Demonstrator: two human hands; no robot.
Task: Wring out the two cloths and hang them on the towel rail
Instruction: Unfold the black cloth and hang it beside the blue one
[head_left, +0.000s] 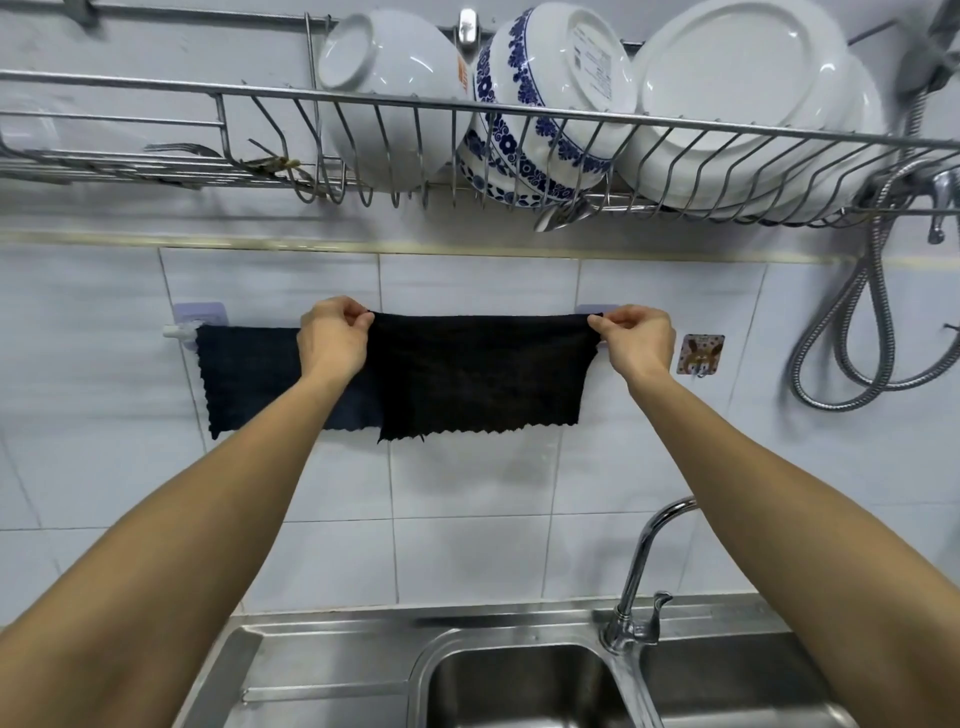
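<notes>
A black cloth (480, 376) hangs spread flat in front of the tiled wall, at the height of the white towel rail (176, 331). My left hand (332, 335) pinches its top left corner and my right hand (631, 340) pinches its top right corner. A dark navy cloth (244, 379) hangs over the left part of the rail, partly behind my left forearm and the black cloth. Most of the rail is hidden by the two cloths; only its left end shows.
A steel dish rack (467, 111) with white bowls, a blue-patterned bowl (540, 104) and plates juts out just above the rail. Below are a steel sink (519, 686) and a curved tap (644, 566). A metal shower hose (857, 322) loops at the right.
</notes>
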